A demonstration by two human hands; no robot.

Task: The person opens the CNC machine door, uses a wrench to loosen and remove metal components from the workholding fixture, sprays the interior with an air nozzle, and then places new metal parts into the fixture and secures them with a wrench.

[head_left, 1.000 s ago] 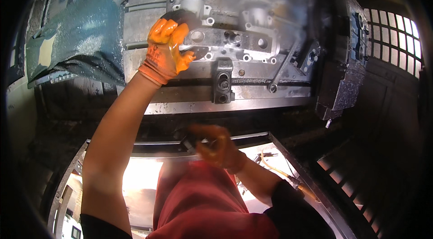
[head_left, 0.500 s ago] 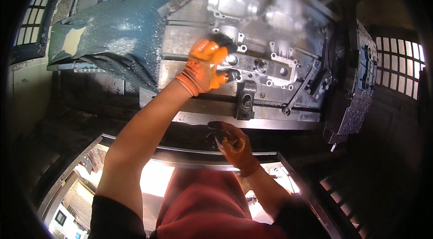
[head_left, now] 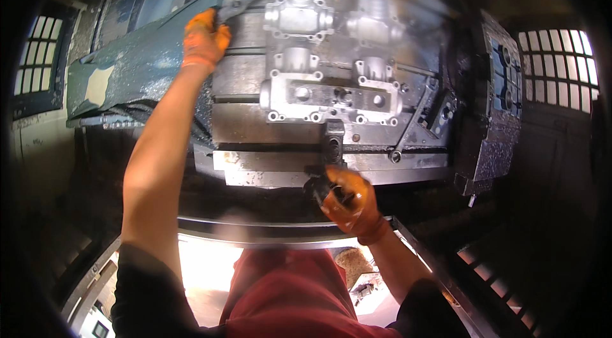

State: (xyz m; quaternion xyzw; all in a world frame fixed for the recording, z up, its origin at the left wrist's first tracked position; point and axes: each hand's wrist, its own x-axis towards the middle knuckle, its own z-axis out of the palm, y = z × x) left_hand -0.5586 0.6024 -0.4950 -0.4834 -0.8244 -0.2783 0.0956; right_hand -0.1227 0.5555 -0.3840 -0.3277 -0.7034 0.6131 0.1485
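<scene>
My left hand, in an orange work glove, is at the upper left with its fingers curled over the near end of a dark, flat metal bar; its fingertips are hidden. In front of the machine bed, my right hand, gloved in orange with black fingertips, is curled closed. Whatever may be inside it is too dark to make out. Just beyond stands a black clamp block. Behind that block, a bright silver metal casting with bolt holes lies on the slotted bed.
Another casting sits farther back, beside a blurred one. A long wrench lies to the right. A blue-green cover sprinkled with chips slopes at the left. On the right rises a dark fixture. A metal sill crosses before me.
My left hand has left the near casting and moved up and left to the bar's end. My right hand has come closer to the black clamp block. The whole view has shifted slightly.
</scene>
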